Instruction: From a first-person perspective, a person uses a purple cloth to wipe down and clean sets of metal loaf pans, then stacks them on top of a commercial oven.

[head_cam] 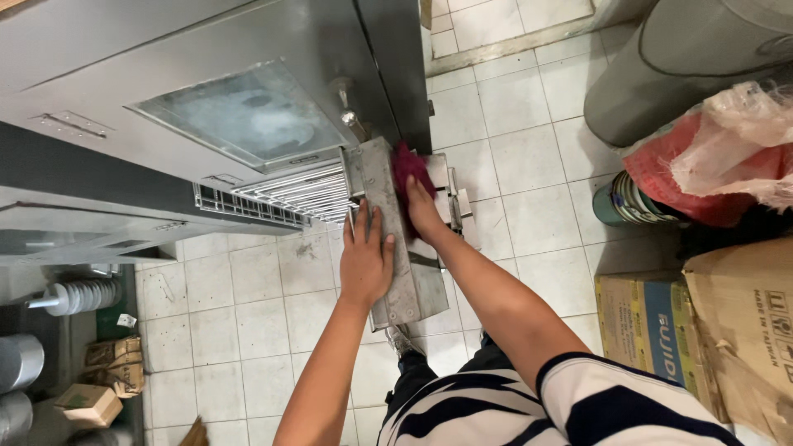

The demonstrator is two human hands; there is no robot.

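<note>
You are pressing a crumpled dark-red cloth (410,169) with right hand (423,211) while left hand (366,260), fingers flat, is steadying the dull, scuffed steel oven door (405,281).

Metal tray (405,272) juts out at centre frame from the oven door (248,116), which stands at 11 o'clock of it. Wire rack (281,196) sits at 9 o'clock of the tray's far end. Left hand (366,260) lies flat on the tray; right hand (423,211), at 1 o'clock of the left, presses a cloth (409,165) onto the far end. Cardboard boxes (710,330) stand on the floor at 3 o'clock. Bin (686,66) at 2 o'clock, a bag (727,161) between bin and boxes.
</note>
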